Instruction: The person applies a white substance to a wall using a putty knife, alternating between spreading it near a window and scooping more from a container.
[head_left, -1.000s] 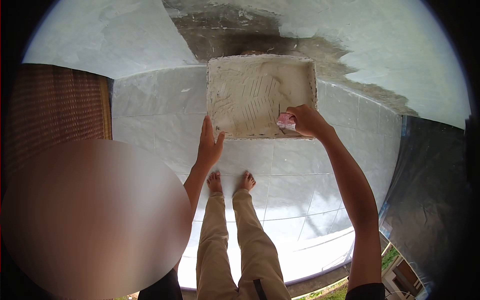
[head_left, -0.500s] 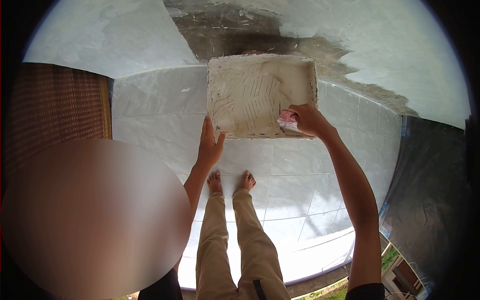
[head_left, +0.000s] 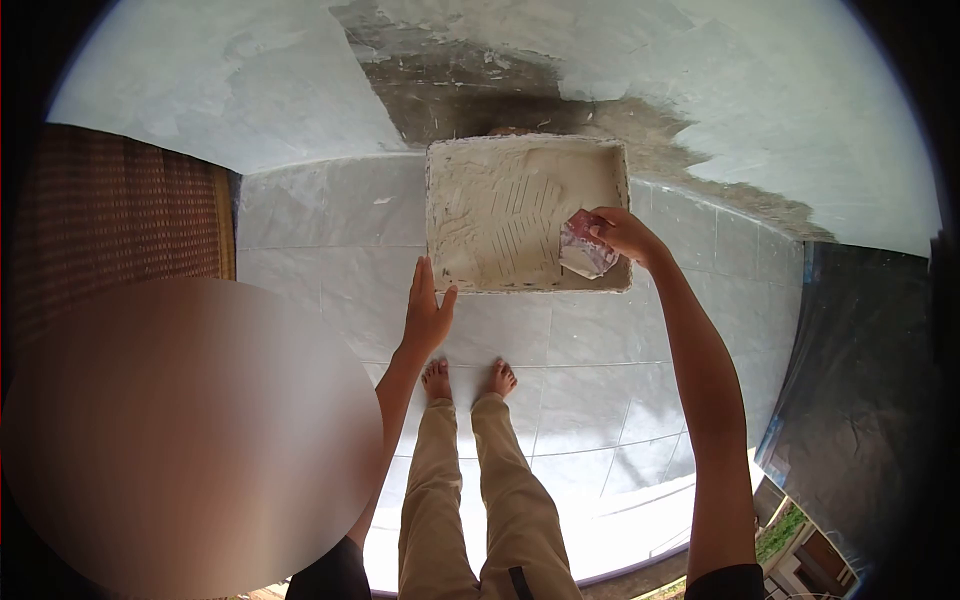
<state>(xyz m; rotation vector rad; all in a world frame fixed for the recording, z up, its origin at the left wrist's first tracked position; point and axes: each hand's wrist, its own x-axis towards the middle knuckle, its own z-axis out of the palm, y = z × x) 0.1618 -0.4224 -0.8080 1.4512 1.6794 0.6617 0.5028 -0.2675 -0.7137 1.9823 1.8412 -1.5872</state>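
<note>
Where the woven mat (head_left: pixel 110 200) ends, grey floor tiles (head_left: pixel 320 230) run up to a plastered wall (head_left: pixel 220 80). The left hand (head_left: pixel 425 312) lies open and flat on a tile, just beside the square mortar bed (head_left: pixel 500 215). The right hand (head_left: pixel 622 232) grips a pinkish scraper (head_left: pixel 583 250) against the bed's right side.

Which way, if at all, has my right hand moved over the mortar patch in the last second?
Yes. The right hand, gripping the pink scraper, has moved up the mortar patch, away from its lower right corner.
</note>
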